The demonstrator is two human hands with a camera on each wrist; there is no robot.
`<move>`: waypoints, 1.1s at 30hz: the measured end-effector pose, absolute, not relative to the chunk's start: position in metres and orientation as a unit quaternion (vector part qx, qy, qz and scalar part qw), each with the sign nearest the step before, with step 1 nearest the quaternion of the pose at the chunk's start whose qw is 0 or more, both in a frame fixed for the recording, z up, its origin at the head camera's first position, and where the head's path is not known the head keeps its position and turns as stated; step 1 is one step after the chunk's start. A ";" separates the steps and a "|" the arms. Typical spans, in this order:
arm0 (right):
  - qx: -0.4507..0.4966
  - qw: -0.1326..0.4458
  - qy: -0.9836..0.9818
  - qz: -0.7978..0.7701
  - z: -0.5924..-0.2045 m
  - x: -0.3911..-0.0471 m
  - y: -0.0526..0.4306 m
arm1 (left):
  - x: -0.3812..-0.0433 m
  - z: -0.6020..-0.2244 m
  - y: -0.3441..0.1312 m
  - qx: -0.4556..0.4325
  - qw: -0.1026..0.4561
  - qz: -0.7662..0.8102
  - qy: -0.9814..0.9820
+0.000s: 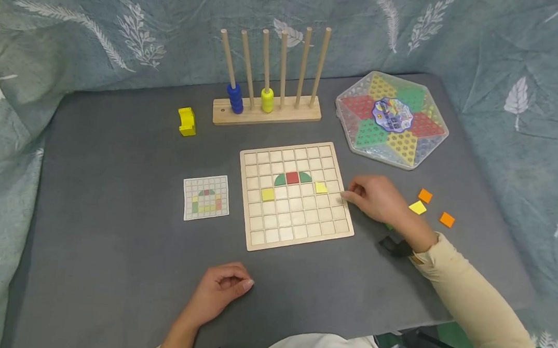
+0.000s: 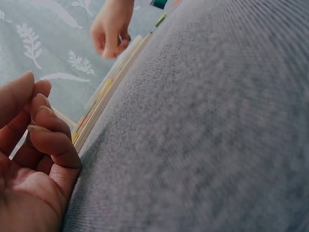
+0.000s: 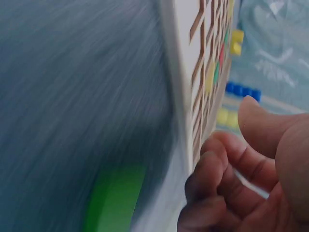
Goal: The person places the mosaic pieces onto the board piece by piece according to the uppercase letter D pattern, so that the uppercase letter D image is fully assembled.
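A wooden grid board point(image 1: 297, 218) lies mid-table with a red square tile point(image 1: 292, 177) between two green curved tiles point(image 1: 280, 180). One yellow tile point(image 1: 268, 194) sits in a cell at left; another yellow tile point(image 1: 321, 188), slightly askew, lies at right. My right hand point(image 1: 373, 198) is over the board's right edge, fingers loosely bent and thumb apart from them in the right wrist view, nothing seen between. A green tile point(image 3: 115, 200) lies below it, mostly hidden in the head view. My left hand point(image 1: 222, 291) rests on the table before the board, loosely curled around nothing.
A pattern card point(image 1: 206, 198) lies left of the board. Loose orange tiles point(image 1: 447, 219) and a yellow tile point(image 1: 418, 207) lie beyond my right wrist. Behind stand a peg rack point(image 1: 267, 116) with blue and yellow rings, a yellow block point(image 1: 186, 121) and a hexagonal game box point(image 1: 393, 119).
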State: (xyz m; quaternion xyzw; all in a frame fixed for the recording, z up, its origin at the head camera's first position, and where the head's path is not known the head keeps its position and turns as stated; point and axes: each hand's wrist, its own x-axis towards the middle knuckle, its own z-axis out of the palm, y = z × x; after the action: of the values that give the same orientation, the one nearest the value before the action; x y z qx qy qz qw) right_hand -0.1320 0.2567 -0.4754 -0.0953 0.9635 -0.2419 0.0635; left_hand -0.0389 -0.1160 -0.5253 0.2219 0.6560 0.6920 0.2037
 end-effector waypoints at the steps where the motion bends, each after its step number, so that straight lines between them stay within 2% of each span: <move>1: -0.099 0.067 0.963 -0.243 -0.477 -0.137 0.250 | -0.039 -0.524 -0.117 0.222 0.203 0.691 0.658; 8: -0.109 0.119 0.965 -0.208 -0.484 -0.171 0.222 | -0.040 -0.522 -0.117 0.227 0.205 0.694 0.652; 14: -0.124 0.143 0.962 -0.197 -0.479 -0.176 0.218 | -0.040 -0.518 -0.122 0.237 0.195 0.702 0.643; 18: -0.126 0.111 0.960 -0.223 -0.469 -0.157 0.235 | -0.040 -0.517 -0.122 0.241 0.195 0.703 0.640; 21: -0.123 0.078 0.965 -0.219 -0.457 -0.134 0.268 | -0.040 -0.518 -0.120 0.240 0.199 0.701 0.642; 27: -0.129 0.095 0.969 -0.191 -0.453 -0.095 0.325 | -0.038 -0.518 -0.122 0.232 0.198 0.702 0.643; 33: -0.134 0.066 0.968 -0.201 -0.467 -0.073 0.336 | -0.040 -0.519 -0.119 0.224 0.210 0.702 0.643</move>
State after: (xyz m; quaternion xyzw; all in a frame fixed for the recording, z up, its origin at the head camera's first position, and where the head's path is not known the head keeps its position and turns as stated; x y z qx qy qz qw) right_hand -0.0725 0.3364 -0.4671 -0.1340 0.9681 -0.2010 0.0663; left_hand -0.0402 -0.1187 -0.5195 0.2237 0.6432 0.7016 0.2099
